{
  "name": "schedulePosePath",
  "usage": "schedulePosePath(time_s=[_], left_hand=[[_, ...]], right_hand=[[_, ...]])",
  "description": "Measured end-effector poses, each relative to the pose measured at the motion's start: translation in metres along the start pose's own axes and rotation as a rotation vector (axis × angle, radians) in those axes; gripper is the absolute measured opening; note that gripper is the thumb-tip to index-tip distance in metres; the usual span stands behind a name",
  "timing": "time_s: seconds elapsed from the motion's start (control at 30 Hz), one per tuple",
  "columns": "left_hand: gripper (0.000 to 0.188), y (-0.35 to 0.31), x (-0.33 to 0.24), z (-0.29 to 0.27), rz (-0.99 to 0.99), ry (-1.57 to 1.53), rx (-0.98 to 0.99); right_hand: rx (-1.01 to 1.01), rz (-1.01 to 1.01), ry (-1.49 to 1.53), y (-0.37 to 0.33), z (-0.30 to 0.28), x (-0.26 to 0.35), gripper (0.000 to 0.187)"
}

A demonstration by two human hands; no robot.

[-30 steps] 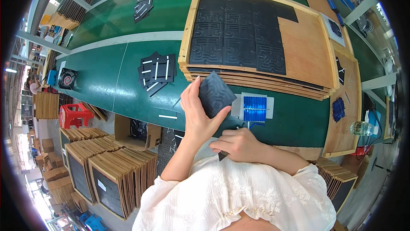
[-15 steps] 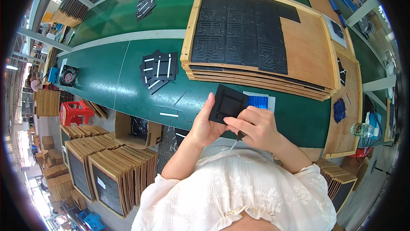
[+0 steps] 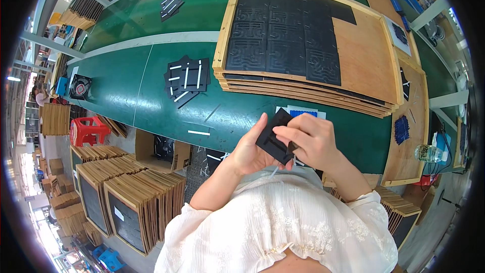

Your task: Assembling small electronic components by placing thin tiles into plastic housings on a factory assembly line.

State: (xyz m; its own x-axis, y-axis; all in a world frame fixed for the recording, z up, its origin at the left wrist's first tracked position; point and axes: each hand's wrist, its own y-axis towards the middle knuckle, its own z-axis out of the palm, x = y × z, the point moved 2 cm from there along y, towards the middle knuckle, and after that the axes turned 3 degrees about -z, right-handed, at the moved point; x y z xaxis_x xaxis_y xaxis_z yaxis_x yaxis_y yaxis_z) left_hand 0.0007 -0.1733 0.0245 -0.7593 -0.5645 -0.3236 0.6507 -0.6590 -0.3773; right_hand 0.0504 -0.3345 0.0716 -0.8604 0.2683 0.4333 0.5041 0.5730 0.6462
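My left hand point(image 3: 246, 153) holds a small flat black square panel point(image 3: 269, 142), with its thumb along the panel's left edge. The panel is tilted, and dark bars stand out on its face. Over its upper right part, my right hand point(image 3: 314, 139) is closed in a pinch, fingertips at the panel's face. Whatever lies between those fingertips is hidden. Behind the right hand, a blue bundle of strips point(image 3: 303, 113) lies on a white sheet. To the left, several black panels with white strips point(image 3: 188, 82) form a loose pile on the green table point(image 3: 113, 88).
A wooden-framed tray point(image 3: 371, 63) atop a stack holds black grooved panels point(image 3: 285, 35). One white strip point(image 3: 198, 133) lies near the table's front edge. At the lower left stand many framed boards point(image 3: 146, 207) and a red stool point(image 3: 89, 130). A small fan point(image 3: 80, 87) sits far left.
The panel has come lower and been turned to a steeper tilt. My right hand has shifted from the panel's lower corner up onto its upper face, covering more of it.
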Motion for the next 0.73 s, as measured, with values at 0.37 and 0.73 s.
schedulePosePath(time_s=[0.37, 0.73], left_hand=[[0.097, 0.004, 0.006, -0.002, -0.174, 0.005, 0.016], [0.102, 0.008, 0.018, -0.007, -0.280, 0.117, 0.045]], right_hand=[[0.196, -0.227, -0.037, 0.008, -0.006, 0.000, 0.032], [0.417, -0.259, -0.007, 0.011, -0.001, -0.009, 0.031]])
